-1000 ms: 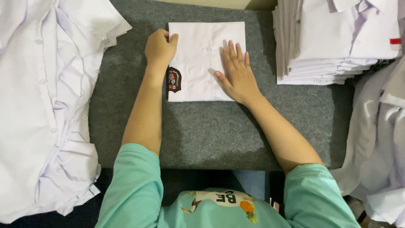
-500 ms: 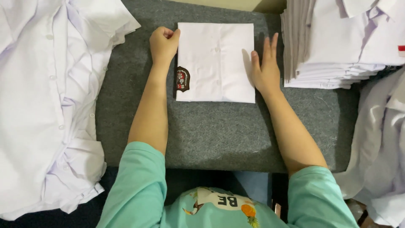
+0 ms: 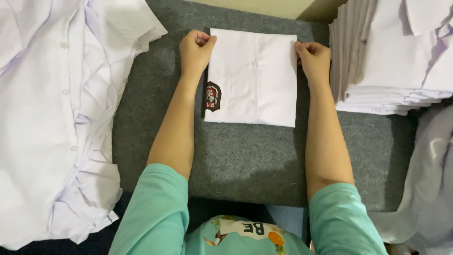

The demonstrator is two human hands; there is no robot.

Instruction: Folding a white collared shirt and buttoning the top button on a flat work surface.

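A folded white shirt (image 3: 252, 78) lies flat on the grey felt table (image 3: 245, 160), with a dark embroidered badge (image 3: 213, 96) at its left edge. My left hand (image 3: 194, 49) pinches the shirt's far left corner. My right hand (image 3: 313, 57) grips the far right edge. Both forearms stretch along the shirt's two sides. My teal sleeves show at the bottom of the view.
A loose pile of unfolded white shirts (image 3: 56, 108) covers the left side. A neat stack of folded white shirts (image 3: 391, 56) stands at the right, close to my right hand. More white cloth (image 3: 429, 179) hangs at the right edge.
My right hand slid off the top of the shirt to its right edge and now grips the far right corner. The left hand stayed at the far left corner.
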